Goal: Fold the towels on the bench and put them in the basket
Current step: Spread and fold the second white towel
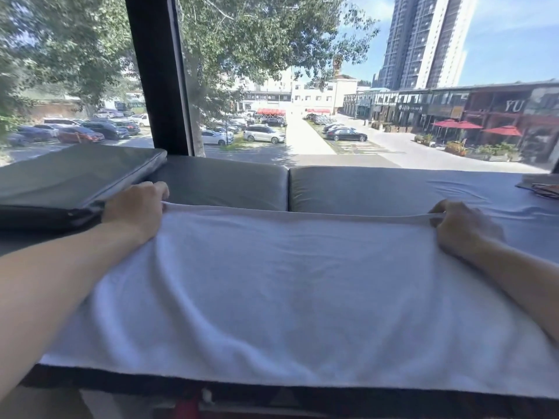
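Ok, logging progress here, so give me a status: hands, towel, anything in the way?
Left hand and right hand each pinch a far corner. Towel flat on bench. Loose cushion touches left hand. Basket not visible.

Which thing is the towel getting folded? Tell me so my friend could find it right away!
Find the long grey cushioned bench under the big window. Spread across its near side lies the white towel, its far corners pinched by the left hand and the right hand. It is the only white, fluffy thing; the loose cushion beside it is smooth and grey.
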### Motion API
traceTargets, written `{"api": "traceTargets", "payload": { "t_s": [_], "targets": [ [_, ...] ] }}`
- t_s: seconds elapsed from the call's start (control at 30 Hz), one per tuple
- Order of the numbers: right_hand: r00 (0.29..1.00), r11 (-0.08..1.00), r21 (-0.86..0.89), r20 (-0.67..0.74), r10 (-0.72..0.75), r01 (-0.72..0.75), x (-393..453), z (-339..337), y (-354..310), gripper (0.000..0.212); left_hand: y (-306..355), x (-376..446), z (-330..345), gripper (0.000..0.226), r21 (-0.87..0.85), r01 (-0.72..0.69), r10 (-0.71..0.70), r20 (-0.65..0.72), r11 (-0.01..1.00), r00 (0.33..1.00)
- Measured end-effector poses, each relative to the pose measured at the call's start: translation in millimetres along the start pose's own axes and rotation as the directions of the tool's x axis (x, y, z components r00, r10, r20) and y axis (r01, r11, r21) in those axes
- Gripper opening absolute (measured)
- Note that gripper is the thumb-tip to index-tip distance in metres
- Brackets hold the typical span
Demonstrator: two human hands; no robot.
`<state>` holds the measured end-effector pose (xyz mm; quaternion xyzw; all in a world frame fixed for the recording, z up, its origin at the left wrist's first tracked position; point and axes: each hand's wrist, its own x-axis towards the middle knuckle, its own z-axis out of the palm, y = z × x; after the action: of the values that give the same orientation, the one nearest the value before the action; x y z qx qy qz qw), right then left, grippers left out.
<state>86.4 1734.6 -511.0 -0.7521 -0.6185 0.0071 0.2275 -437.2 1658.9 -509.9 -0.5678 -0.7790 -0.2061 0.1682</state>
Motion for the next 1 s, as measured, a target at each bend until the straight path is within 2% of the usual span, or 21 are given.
{"api": "traceTargets", "payload": {
  "t_s": [0.03, 0.07, 0.23, 0.33, 0.4, 0.47, 0.53, 0.57, 0.6, 0.67, 0.77, 0.87, 1.0],
  "targets": [
    [1.000, 1.000, -0.009, -0.008, 0.002, -0.002, 1, 3, 1, 0.026, 0, 3, 3, 0.006, -0.027, 0.009, -0.010, -0.015, 1.000, 1.000],
    [1.000, 1.000, -0.013, -0.016, 0.000, 0.000, 1, 6, 1, 0.028, -1, 6, 7, 0.011, -0.058, 0.023, -0.025, -0.028, 0.998, 0.999],
    [1.000, 0.996, -0.088, -0.007, -0.012, 0.011, 0, 2, -2, 0.032, 0, 8, -3, 0.058, -0.178, 0.076, -0.080, -0.011, 0.981, 0.997],
    [0.992, 0.954, -0.283, -0.054, -0.117, 0.097, -8, -6, -18, 0.051, 17, -6, -29, 0.075, -0.183, -0.027, 0.022, -0.032, 0.983, 0.999],
    [0.968, 0.950, -0.214, -0.054, -0.244, 0.228, -28, -7, -45, 0.060, 41, -25, -43, 0.073, -0.188, -0.167, 0.159, -0.057, 0.968, 0.986],
    [0.894, 0.892, -0.063, 0.001, -0.449, 0.448, -63, 0, -85, 0.059, 73, -49, -45, 0.061, -0.288, -0.255, 0.271, 0.018, 0.923, 0.962],
    [0.786, 0.797, 0.051, 0.138, -0.602, 0.601, -102, 16, -125, 0.051, 98, -66, -34, 0.046, -0.347, -0.233, 0.319, 0.213, 0.908, 0.923],
    [0.747, 0.778, 0.080, 0.231, -0.623, 0.623, -116, 24, -139, 0.051, 101, -69, -25, 0.050, -0.285, -0.223, 0.315, 0.335, 0.932, 0.888],
    [0.731, 0.785, 0.093, 0.314, -0.607, 0.612, -123, 30, -148, 0.054, 96, -67, -17, 0.059, -0.192, -0.220, 0.284, 0.430, 0.956, 0.857],
    [0.756, 0.832, 0.063, 0.385, -0.529, 0.551, -114, 35, -140, 0.062, 67, -59, -11, 0.072, -0.060, -0.173, 0.180, 0.499, 0.983, 0.848],
    [0.844, 0.913, -0.032, 0.395, -0.363, 0.407, -72, 24, -93, 0.069, 8, -50, -17, 0.071, 0.003, -0.030, 0.025, 0.457, 1.000, 0.889],
    [0.911, 0.964, -0.119, 0.373, -0.178, 0.237, -28, 14, -26, 0.074, -23, -51, -18, 0.072, 0.046, 0.022, -0.042, 0.481, 0.999, 0.876],
    [0.913, 0.978, -0.101, 0.386, -0.133, 0.185, -3, 12, 9, 0.072, -20, -42, -15, 0.080, 0.098, 0.053, -0.092, 0.454, 0.994, 0.886]
  ]
}}
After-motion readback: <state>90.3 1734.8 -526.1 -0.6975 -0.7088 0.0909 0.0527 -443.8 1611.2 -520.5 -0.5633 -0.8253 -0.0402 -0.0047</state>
